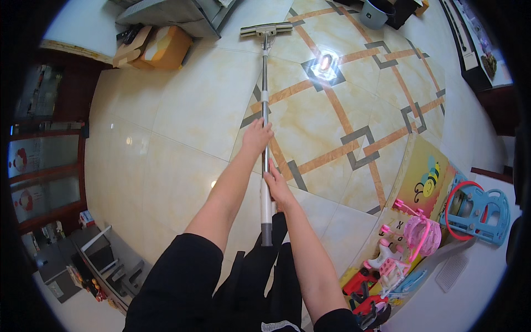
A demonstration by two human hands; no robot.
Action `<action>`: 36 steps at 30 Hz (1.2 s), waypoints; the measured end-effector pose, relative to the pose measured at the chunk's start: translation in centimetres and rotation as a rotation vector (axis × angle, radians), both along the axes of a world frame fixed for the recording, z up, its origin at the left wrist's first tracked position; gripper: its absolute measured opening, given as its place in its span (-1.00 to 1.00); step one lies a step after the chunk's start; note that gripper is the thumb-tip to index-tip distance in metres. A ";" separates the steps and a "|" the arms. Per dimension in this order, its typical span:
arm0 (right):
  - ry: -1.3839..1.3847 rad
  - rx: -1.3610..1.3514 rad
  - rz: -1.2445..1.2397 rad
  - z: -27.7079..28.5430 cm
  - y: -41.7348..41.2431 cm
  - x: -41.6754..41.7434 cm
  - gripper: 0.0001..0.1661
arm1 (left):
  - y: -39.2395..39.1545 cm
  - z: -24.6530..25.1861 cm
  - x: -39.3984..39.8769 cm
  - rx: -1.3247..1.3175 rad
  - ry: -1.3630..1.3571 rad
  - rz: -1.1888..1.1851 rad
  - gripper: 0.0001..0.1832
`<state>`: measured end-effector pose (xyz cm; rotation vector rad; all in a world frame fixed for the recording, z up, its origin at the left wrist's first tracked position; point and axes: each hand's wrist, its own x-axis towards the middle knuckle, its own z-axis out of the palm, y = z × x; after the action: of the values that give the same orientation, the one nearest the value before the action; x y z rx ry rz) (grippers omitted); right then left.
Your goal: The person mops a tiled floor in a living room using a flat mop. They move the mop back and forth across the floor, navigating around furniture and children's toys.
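Note:
A sponge mop [265, 74] with a steel pole stretches away from my body over the floor. Its wide flat head [266, 30] lies at the far end, against the pale tiles. Partway down the pole, my left hand [257, 136] has its fingers around the metal tube. Closer to me, my right hand [278, 189] holds the pole near the top of the white grip [266, 203], partly hidden behind it. The grey end of the handle points back at my legs.
Glossy tiles [195, 99] with a patterned inlay cover the floor. Cardboard boxes [166, 47] stand at the upper left, a grey bucket [375, 15] at the upper right. Pink and red ride-on toys [390, 261] and a blue plastic piece [477, 211] crowd the right. Dark cabinets [49, 166] line the left.

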<state>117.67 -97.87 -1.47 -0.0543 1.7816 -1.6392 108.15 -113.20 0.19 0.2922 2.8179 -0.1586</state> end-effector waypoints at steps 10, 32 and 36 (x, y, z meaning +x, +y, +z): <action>-0.502 0.125 0.006 6.6 16.4 16.7 -0.38 | 15.1 -2.7 20.4 0.346 -0.011 0.143 -0.79; -0.326 1.040 0.360 25.4 49.6 45.8 -0.48 | 44.2 8.1 40.5 0.554 -0.940 -0.546 -0.83; 0.053 0.899 0.472 21.8 44.2 38.8 -0.25 | 39.1 4.7 36.4 0.475 -0.897 -0.438 -0.85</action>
<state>156.46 -53.66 20.30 -0.0950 2.1792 -0.4391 144.57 -74.07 4.90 0.8379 1.8336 0.4483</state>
